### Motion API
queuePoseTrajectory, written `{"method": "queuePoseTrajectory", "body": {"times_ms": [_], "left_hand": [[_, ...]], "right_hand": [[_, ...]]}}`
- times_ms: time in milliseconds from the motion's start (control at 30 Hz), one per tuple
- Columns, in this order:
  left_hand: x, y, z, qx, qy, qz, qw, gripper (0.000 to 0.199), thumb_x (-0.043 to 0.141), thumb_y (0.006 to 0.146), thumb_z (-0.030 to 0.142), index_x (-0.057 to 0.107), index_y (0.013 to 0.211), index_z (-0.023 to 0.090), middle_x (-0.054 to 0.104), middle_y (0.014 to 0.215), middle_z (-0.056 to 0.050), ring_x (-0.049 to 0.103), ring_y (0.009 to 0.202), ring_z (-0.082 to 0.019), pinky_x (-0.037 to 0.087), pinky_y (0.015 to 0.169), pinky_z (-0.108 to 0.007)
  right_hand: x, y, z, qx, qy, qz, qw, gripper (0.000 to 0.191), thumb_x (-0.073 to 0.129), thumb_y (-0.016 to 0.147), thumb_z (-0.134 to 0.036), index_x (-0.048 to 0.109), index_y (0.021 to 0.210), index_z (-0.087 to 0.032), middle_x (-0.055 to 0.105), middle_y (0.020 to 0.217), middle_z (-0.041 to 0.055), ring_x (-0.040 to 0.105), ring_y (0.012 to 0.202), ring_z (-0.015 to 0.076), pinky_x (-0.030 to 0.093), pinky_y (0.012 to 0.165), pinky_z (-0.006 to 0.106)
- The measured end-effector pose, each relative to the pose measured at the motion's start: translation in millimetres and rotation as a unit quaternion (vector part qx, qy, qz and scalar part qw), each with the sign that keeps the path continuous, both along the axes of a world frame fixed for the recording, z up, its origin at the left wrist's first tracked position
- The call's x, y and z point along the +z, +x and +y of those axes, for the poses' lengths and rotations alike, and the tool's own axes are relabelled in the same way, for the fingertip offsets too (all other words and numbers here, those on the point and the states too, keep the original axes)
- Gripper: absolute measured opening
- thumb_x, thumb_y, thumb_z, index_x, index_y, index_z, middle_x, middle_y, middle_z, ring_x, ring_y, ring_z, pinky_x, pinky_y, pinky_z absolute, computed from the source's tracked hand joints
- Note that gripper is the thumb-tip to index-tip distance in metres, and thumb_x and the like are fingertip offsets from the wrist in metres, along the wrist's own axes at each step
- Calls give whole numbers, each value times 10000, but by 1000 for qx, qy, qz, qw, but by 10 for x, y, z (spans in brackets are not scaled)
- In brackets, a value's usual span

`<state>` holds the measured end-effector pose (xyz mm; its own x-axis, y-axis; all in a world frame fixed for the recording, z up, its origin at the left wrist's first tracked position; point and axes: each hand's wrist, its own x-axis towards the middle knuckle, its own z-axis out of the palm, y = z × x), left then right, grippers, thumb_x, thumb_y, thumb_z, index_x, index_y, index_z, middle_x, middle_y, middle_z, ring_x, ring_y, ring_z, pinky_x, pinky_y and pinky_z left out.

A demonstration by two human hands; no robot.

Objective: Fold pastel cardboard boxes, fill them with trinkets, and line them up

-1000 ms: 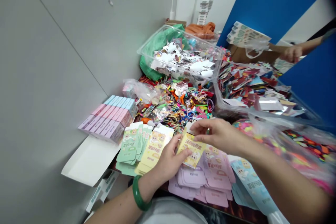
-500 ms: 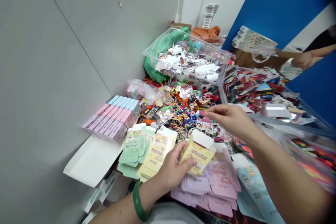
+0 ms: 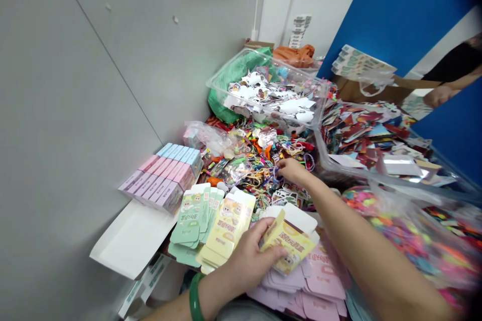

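A small yellow printed box point(image 3: 289, 246), its white top flaps open, is gripped in my left hand point(image 3: 250, 256). My right hand point(image 3: 292, 170) reaches into a heap of colourful trinkets and bands point(image 3: 259, 160), its fingers pinched together at the surface; what they hold, if anything, is too small to make out. Under the box lie flat purple and pink cartons point(image 3: 320, 276). To their left are stacks of flat yellow cartons point(image 3: 228, 225) and flat green cartons point(image 3: 190, 220).
Filled purple, pink and blue boxes point(image 3: 165, 175) stand in rows on a white tray point(image 3: 131, 241) by the grey wall. Clear bins hold white paper cut-outs point(image 3: 259, 90) and coloured cards point(image 3: 369, 130). A bag of bright pieces point(image 3: 406, 230) lies right. Another person's hand point(image 3: 440, 95) shows far right.
My right hand has moved left and down into the trinket heap. My left hand keeps hold of the yellow box, which has shifted slightly right and down.
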<state>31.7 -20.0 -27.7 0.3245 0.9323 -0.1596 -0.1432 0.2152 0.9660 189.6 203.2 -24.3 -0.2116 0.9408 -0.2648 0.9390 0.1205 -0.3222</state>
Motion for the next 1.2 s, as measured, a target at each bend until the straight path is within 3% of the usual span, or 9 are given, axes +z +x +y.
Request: {"method": "queuePoseTrajectory", "body": {"times_ms": [100,200,300,433,567,700,833,1000,1200], "left_hand": [[5,-19,10,7,5,-5,1000,452,687,797,242,573,1234,226,660,1192,-56,603,1110,-267,460,948,-363],[12,-18,21,10,13,-6,1000,442,684,799,241,576,1226,217,660,1179,-59,604,1102,-266,464,937,-358],[5,14,27,1,9,-8,1000,432,683,800,234,579,1219,219,665,1173,-56,606,1100,-264,464,936,-358],[-9,74,18,-20,-13,-29,999,431,684,796,218,578,1213,224,674,1165,-51,619,1086,-262,480,909,-350],[8,72,9,-16,1,-12,1000,436,693,790,219,588,1213,220,671,1170,-51,614,1092,-260,470,928,-352],[43,15,15,-3,6,-17,1000,438,690,794,222,586,1219,215,679,1148,-51,615,1084,-258,478,914,-350],[59,-22,55,34,-13,-59,998,424,693,791,219,585,1201,212,683,1160,-53,623,1068,-243,487,894,-336],[51,-36,135,91,-41,-109,989,440,716,778,237,561,1189,203,685,1171,-64,638,1047,-227,499,873,-324],[58,-55,162,115,-39,-104,987,461,732,776,288,548,1190,203,677,1181,-71,636,1039,-224,511,853,-325]], "right_hand": [[112,89,55,-15,43,0,999,149,615,860,-201,714,938,-123,705,849,56,658,781,176,505,710,278],[263,150,34,-18,116,-6,993,322,543,823,-99,694,1107,-95,690,1039,138,641,956,247,472,803,296],[337,98,-74,36,163,-3,986,398,480,819,-61,662,1169,-110,625,1186,155,571,1107,247,407,936,295],[218,-70,-216,132,142,8,981,301,503,824,-100,704,1043,-155,649,1102,107,591,1033,199,399,922,245],[16,-161,-261,168,115,18,979,258,543,801,-112,714,983,-172,677,1023,98,619,932,201,427,837,260],[6,-144,-218,139,128,70,979,193,555,799,-125,720,887,-173,692,973,88,626,884,189,435,820,258],[177,-62,-93,35,189,172,966,185,523,844,-194,696,896,-152,700,965,93,629,916,198,452,857,283],[455,96,-127,-91,239,291,922,275,515,851,-306,609,1035,-125,684,814,73,641,699,184,498,617,283],[861,240,-813,-124,233,547,794,254,764,689,-356,646,865,-217,608,652,-20,541,533,114,409,468,223]]}}
